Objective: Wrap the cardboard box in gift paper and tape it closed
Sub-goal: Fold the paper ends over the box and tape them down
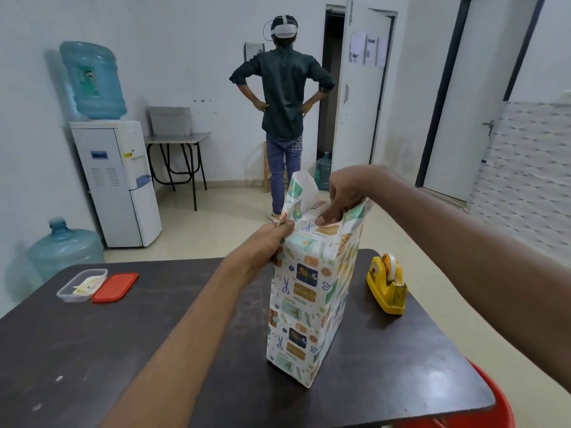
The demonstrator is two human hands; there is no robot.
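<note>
- Soft, even indoor light is filling the room, and the wall [185, 57] is looking bright and faintly bluish.
- The water dispenser [114, 180] is casting a soft shadow leftward, so light is coming from the right.
- The tabletop [92, 350] is showing a dull, patchy sheen.
- The right hand [343, 196] is blurring slightly.
- Wide-angle distortion is bending the door frame [445, 88] near the right edge.

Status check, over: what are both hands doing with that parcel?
Left hand pinches the paper flap. Right hand pinches the parcel at its top edge. Parcel upright on table, top end untaped. Tape dispenser right of it, untouched.
</note>
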